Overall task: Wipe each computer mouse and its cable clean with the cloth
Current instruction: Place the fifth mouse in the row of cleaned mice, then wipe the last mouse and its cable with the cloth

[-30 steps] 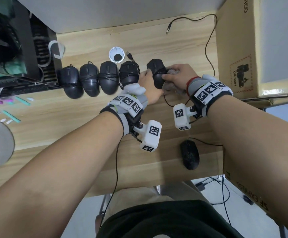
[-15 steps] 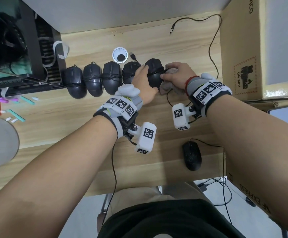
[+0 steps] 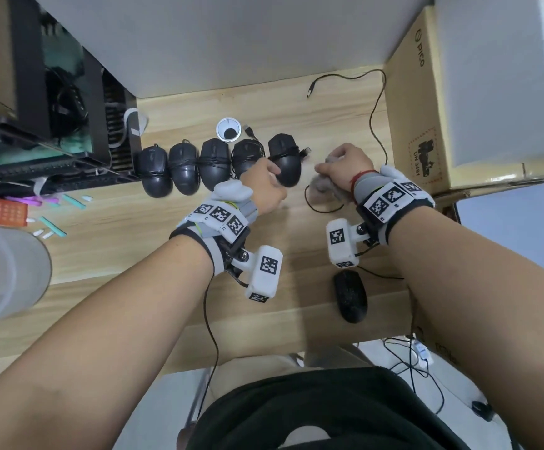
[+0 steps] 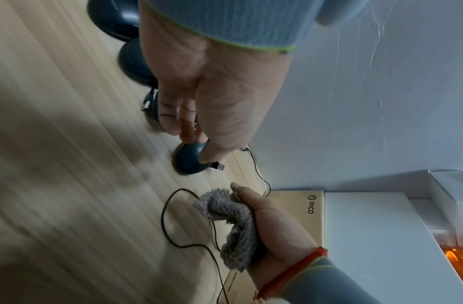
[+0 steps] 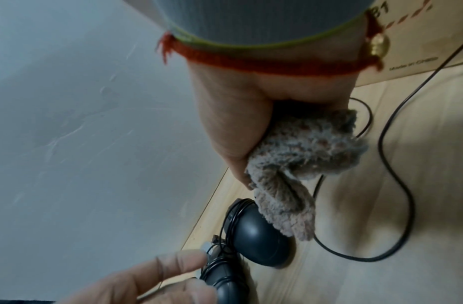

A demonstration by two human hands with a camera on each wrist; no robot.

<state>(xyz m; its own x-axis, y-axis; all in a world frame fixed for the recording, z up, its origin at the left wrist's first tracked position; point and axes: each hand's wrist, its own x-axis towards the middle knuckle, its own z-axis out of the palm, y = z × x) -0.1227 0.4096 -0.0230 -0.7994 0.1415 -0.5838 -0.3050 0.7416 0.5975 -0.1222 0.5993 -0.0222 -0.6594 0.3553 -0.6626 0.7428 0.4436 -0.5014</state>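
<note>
Five black mice with cables wound round them stand in a row at the back of the desk. The fifth mouse [image 3: 285, 167] [image 4: 189, 160] [image 5: 261, 236] is the rightmost. My left hand [image 3: 264, 183] [image 4: 212, 92] reaches down between it and the fourth mouse [image 3: 244, 155] [image 5: 225, 288]. Its fingers are fairly straight and its thumb lies against the fifth mouse. My right hand [image 3: 345, 162] [image 5: 233, 123] grips a bunched grey cloth [image 3: 324, 186] [image 4: 233, 224] [image 5: 303, 156], a little right of that mouse and clear of it. A sixth mouse [image 3: 350, 297] lies near the front edge, its cable [image 3: 377, 125] uncoiled.
The loose cable loops under my right hand and runs back along a cardboard box [image 3: 420, 131] standing at the desk's right. A white cable grommet [image 3: 228, 129] sits behind the row. A computer case [image 3: 53, 102] blocks the left. Small pens and clutter [image 3: 53, 219] lie on the left.
The fifth mouse now stands in the row beside the fourth. My right hand has drawn the cloth away from it to the right. My left hand's hold on it has loosened.
</note>
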